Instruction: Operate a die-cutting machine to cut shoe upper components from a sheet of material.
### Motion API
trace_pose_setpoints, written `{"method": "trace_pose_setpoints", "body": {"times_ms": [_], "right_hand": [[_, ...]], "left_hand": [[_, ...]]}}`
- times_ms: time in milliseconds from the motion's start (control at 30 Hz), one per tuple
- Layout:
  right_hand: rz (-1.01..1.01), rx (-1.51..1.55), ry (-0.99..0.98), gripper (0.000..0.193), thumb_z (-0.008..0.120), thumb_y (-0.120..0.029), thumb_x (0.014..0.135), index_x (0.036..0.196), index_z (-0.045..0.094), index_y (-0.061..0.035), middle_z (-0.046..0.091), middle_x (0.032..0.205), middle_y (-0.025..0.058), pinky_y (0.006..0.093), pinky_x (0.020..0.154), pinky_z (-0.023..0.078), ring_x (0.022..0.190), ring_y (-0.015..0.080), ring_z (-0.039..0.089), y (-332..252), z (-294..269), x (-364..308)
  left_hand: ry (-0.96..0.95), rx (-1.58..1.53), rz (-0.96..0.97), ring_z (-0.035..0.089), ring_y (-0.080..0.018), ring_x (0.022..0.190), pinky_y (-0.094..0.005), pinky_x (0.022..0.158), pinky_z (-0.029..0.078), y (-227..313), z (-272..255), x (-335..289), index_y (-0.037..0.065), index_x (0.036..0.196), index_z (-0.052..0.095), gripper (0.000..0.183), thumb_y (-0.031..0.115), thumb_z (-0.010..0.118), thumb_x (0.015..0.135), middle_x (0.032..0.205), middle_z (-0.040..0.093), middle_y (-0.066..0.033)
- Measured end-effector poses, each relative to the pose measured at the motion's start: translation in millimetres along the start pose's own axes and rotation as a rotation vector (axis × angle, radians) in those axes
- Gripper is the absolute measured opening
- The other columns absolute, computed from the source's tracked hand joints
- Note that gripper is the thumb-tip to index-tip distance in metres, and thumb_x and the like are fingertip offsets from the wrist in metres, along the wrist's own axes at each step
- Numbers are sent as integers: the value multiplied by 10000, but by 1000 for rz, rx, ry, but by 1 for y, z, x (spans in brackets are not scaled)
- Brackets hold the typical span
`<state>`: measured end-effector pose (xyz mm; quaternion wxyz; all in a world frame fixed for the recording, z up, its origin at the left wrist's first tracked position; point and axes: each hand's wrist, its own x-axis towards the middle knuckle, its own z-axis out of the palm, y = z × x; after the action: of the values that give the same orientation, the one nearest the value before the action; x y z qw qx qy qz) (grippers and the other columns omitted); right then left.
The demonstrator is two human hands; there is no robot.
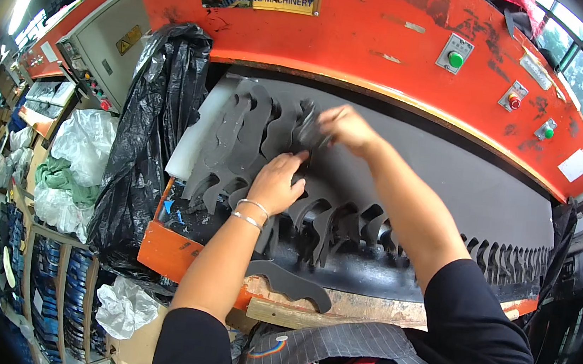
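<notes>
A dark grey foam sheet (415,156) lies on the press bed, with wavy shapes cut along its left and near edges. My left hand (278,184) rests on the sheet's left part, thumb apart from the fingers, with nothing gripped. Just beyond it, my right hand (345,129) is closed on the edge of a dark, wavy-edged piece (311,131), blurred by motion; whether it is foam or a cutting die I cannot tell. Wavy cut-outs (254,128) show left of the hands. One loose wavy foam strip (291,285) lies at the bed's near edge.
The orange-red press beam (363,40) spans the far side, carrying a green button (455,59) and a red button (514,102). A black plastic bag (152,125) hangs at the bed's left. Clear plastic bags (82,146) and stacked dark pieces (47,277) stand farther left.
</notes>
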<state>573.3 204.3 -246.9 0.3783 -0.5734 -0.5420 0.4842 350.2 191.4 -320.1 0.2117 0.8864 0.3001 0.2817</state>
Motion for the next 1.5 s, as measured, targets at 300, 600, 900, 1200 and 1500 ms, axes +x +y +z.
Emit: {"method": "trace_pose_setpoints", "body": {"times_ms": [300, 600, 900, 1200, 1500], "right_hand": [[-204, -894, 119, 157, 625, -52, 645, 790, 683, -47, 620, 649, 141, 379, 681, 520, 709, 278, 659, -10, 8, -35], [-98, -635, 222, 849, 807, -469, 672, 1363, 473, -105, 206, 1515, 297, 463, 1142, 218, 1429, 406, 197, 36, 30, -87], [-155, -974, 456, 849, 807, -507, 610, 1220, 520, 10, 510, 1292, 280, 508, 1117, 249, 1339, 417, 371, 36, 77, -83], [-160, -902, 450, 867, 771, -502, 648, 1300, 471, -15, 403, 1383, 342, 530, 1127, 219, 1364, 440, 322, 34, 66, -86], [-721, -701, 1039, 921, 743, -462, 778, 1465, 320, -20, 258, 1537, 206, 467, 1165, 173, 1444, 340, 203, 147, -103, -241]], "left_hand": [[-197, 323, -165, 613, -299, 930, -441, 803, 511, 1, -2, 54, 202, 1200, 625, 326, 245, 526, 893, 968, 653, -87], [-189, 234, -175, 591, -264, 1008, -416, 836, 517, -3, -3, 49, 270, 1215, 641, 340, 234, 479, 919, 999, 628, -80], [-175, 264, -128, 604, -279, 962, -422, 810, 525, -1, -6, 53, 261, 1258, 604, 376, 223, 489, 902, 990, 631, -86], [-230, 346, -171, 575, -300, 1025, -414, 872, 501, 14, -8, 64, 272, 1305, 569, 404, 232, 468, 915, 1064, 611, -105], [576, -80, -37, 640, -283, 873, -379, 795, 513, 65, 58, 22, 79, 1003, 693, 169, 124, 638, 849, 919, 668, -119]]}}
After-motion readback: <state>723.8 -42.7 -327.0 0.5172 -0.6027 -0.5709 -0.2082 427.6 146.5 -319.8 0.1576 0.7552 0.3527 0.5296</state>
